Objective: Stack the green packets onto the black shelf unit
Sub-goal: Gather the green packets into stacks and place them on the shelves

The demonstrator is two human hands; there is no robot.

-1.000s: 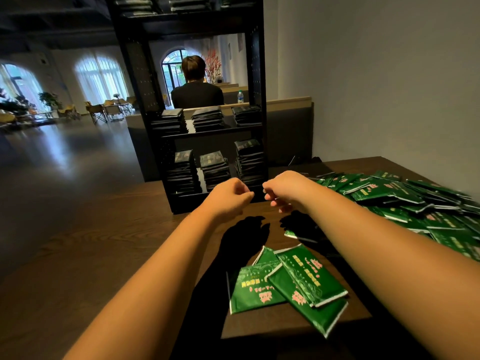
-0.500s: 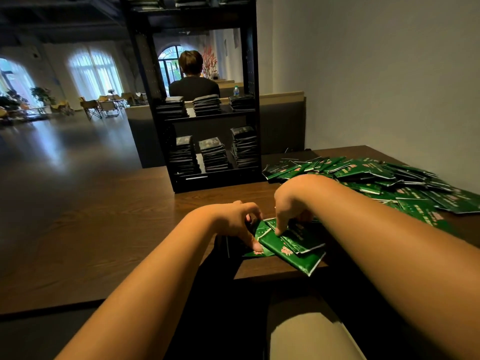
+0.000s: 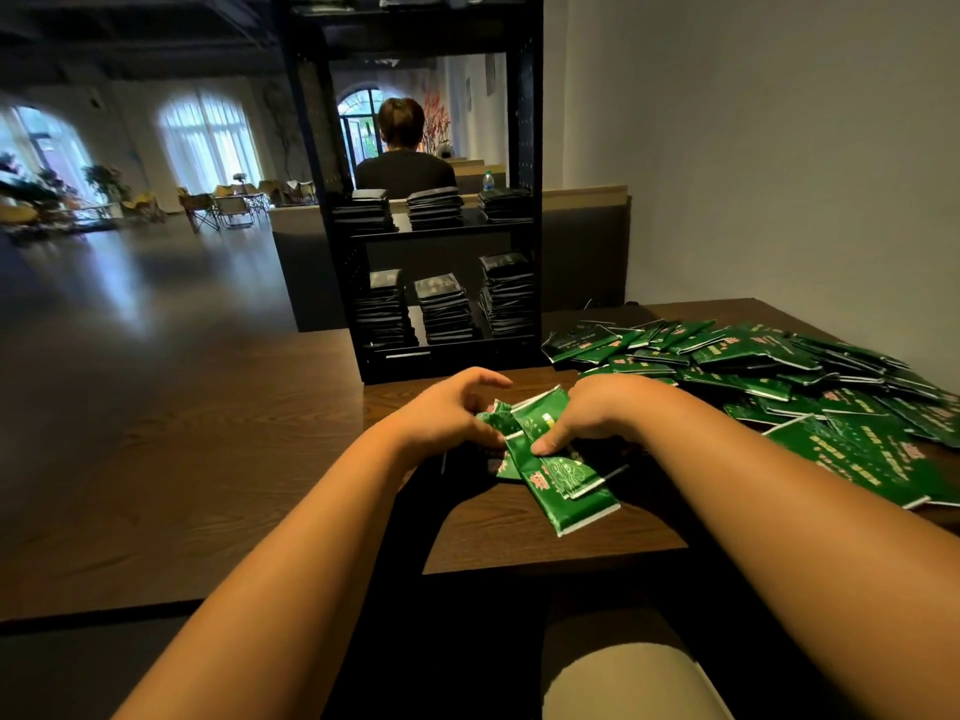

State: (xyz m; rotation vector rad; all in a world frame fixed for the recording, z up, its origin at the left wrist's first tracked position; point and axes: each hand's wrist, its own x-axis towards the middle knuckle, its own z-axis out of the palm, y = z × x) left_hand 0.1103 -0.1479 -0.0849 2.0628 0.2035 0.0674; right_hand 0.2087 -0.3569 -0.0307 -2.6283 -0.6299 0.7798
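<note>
Green packets [image 3: 558, 478] in left hand [image 3: 447, 415], right hand [image 3: 597, 413], near table [image 3: 545, 545] edge.

**Premises: open-plan café or lounge hall**

Large hall with a polished dark floor [image 3: 130, 283] and tall arched windows [image 3: 208, 142] hung with sheer curtains. Folding chairs [image 3: 228, 207] are grouped at small tables near potted plants [image 3: 106, 181]. A low partition [image 3: 582, 241] divides the room. A person [image 3: 402, 158] sits beyond it, back turned, with a water bottle [image 3: 487, 180] close by. In the foreground, a wooden surface [image 3: 208, 459] carries a black shelf unit [image 3: 527, 122] holding neat stacks, and a loose heap of green packets [image 3: 753, 366].
</note>
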